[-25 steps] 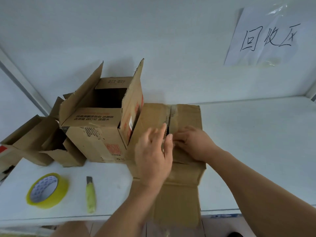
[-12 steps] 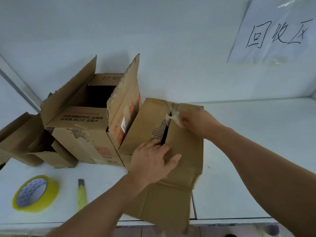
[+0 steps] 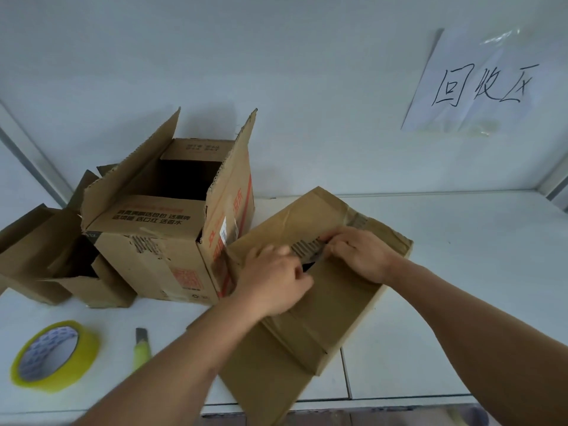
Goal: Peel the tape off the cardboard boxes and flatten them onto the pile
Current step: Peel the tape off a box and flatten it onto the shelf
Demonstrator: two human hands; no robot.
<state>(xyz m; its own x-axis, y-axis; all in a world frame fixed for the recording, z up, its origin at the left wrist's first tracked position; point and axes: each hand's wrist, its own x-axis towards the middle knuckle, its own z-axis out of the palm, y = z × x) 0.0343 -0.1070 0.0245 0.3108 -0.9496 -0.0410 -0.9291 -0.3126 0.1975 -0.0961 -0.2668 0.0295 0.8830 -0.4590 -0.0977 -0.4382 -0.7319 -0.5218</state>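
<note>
A brown cardboard box lies on its side at the table's middle, turned at an angle, one flap hanging over the front edge. Along its top seam a strip of torn surface and clear tape shows, with a dark gap below it. My left hand rests on the box left of the seam, fingers curled at the gap's edge. My right hand pinches the tape at the seam's right side.
An open printed box stands upright to the left, touching the box I work on. Smaller open boxes sit further left. A yellow tape roll and a green utility knife lie front left. A paper sign hangs on the wall.
The box has been turned clockwise and laid lower. My right hand came down from the far end to the seam's middle. My left hand moved up to the seam.
</note>
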